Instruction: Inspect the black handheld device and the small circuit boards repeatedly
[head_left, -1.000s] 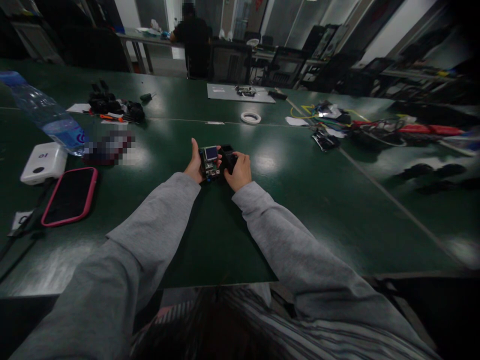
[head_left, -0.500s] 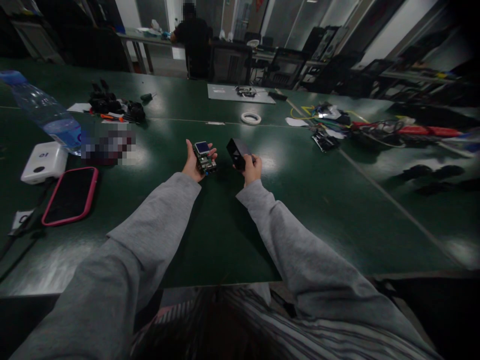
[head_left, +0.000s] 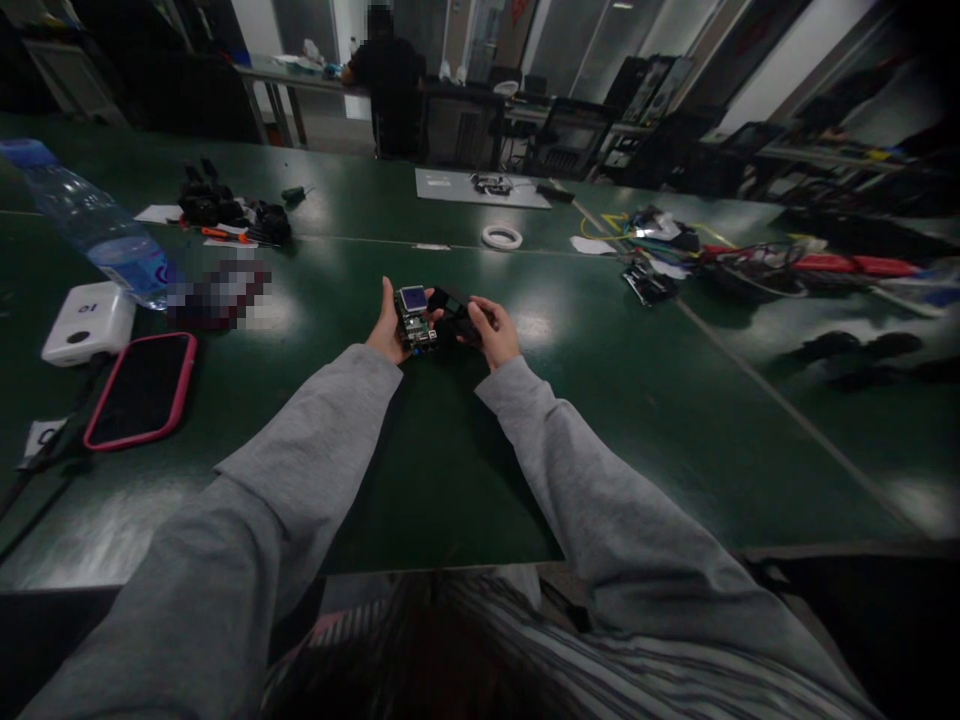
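Near the middle of the green table [head_left: 450, 470], my left hand [head_left: 388, 330] holds a small circuit board [head_left: 417, 325] with a little screen at its upper end. My right hand [head_left: 495, 332] grips a black case [head_left: 454, 312] by its right side. The case is tilted, close against the right side of the board; whether the two touch I cannot tell. Beyond my hands lies a roll of white tape [head_left: 502, 237].
At the left are a water bottle [head_left: 112, 235], a white box [head_left: 88, 322], a phone with a red rim [head_left: 142, 390] and black parts [head_left: 217, 205]. Wires [head_left: 780, 265] lie at the right, a grey board [head_left: 450, 187] at the back. A person [head_left: 386, 75] sits beyond.
My right hand has turned the black case and brought it left, up to the circuit board. The board in my left hand has shifted slightly right.
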